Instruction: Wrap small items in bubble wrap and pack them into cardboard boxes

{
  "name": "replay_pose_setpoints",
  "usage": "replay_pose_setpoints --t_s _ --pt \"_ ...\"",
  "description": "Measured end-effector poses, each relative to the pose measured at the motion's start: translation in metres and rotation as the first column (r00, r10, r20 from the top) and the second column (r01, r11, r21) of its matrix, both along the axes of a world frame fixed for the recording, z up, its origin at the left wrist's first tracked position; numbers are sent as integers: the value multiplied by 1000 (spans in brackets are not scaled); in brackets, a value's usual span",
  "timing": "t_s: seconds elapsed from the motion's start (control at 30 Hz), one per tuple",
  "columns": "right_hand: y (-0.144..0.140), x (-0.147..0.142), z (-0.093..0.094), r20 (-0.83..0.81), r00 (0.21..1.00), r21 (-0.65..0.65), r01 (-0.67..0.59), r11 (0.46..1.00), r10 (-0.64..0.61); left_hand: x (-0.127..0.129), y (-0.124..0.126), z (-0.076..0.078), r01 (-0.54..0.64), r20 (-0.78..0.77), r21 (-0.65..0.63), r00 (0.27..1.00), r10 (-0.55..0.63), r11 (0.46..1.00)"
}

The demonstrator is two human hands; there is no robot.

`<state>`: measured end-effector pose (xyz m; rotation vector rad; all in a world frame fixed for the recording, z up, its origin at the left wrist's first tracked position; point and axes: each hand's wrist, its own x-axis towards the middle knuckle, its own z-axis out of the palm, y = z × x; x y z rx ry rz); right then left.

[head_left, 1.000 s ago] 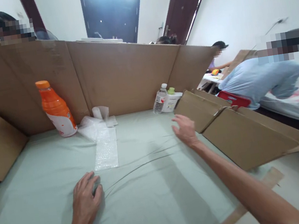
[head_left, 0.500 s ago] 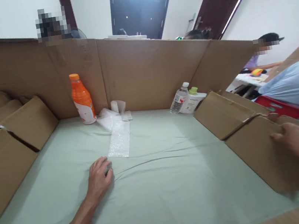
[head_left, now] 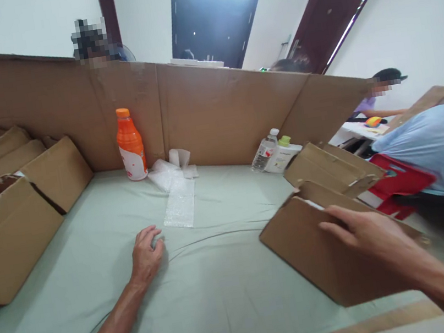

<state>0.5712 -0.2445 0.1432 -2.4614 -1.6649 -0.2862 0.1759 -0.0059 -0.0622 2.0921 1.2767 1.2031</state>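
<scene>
We are at the step of bringing a flat cardboard box (head_left: 322,254) in from the stack at our right onto the work area. Our right hand (head_left: 365,234) lies over its upper edge, fingers (head_left: 333,227) spread and curled over the top face with the thumb hidden behind, so we judge it a grip on the edge, though we cannot see the underside. The box sits right of centre, tilted, its near lower corner resting on or just above the pale green cloth (head_left: 232,293) that covers the desk. Its long axis runs from the middle of the cloth, at its left corner, down toward the lower right of the view. The broad face is turned toward us and up. One flap at the far upper end stands slightly open, with something white showing inside.

Our left hand (head_left: 146,256) rests palm-down on the cloth, fingers loosely curled and close together, holding nothing we can make out, just short of a strip of bubble wrap (head_left: 180,209). Behind that stand an orange drink bottle (head_left: 130,144), a clear water bottle (head_left: 264,152) and a white bottle with a green cap (head_left: 284,152), all against the cardboard wall (head_left: 214,112).

The next move, as we judge it, calls for laying the box flat in the open middle of the cloth, clear of the second folded box (head_left: 326,167) behind it, with the left hand free to steady it.
</scene>
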Motion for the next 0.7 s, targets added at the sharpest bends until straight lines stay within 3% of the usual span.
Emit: replay_pose_setpoints --t_s 0.07,0.17,0.23,0.3,0.4,0.47,0.53,0.6,0.67,0.7 --pt "14 -52 6 30 977 -18 -209 978 210 -1 -1 1 -4 16 -7 1000 4 1000" --pt "29 -119 16 -25 848 -21 -530 847 530 -4 -2 3 -8 26 -26 1000 9 1000" --pt "33 -147 25 -67 765 28 -640 768 640 -7 -3 4 -2 25 -46 1000 3 999" --pt "32 -157 32 -82 735 154 -658 737 673 -9 -4 5 12 24 -67 1000 -11 998" --pt "24 -146 33 -98 821 409 -482 775 562 -10 -5 6 36 31 -92 999 -33 995" --pt "17 -130 25 -163 892 553 -272 787 423 -9 -6 6 50 42 -105 998 -46 993" --pt "10 -114 11 -265 919 646 -56 761 292 -8 -6 7 60 56 -115 997 -54 991" --pt "4 -100 -12 -415 889 679 162 716 192 -8 -7 9 69 68 -123 996 -61 990" --pt "-1 -92 -42 -612 779 614 356 704 140 -8 -9 12 78 81 -126 994 -68 989" --pt "-3 -90 -59 -700 701 553 413 724 134 -8 -11 14 80 84 -123 994 -70 989"
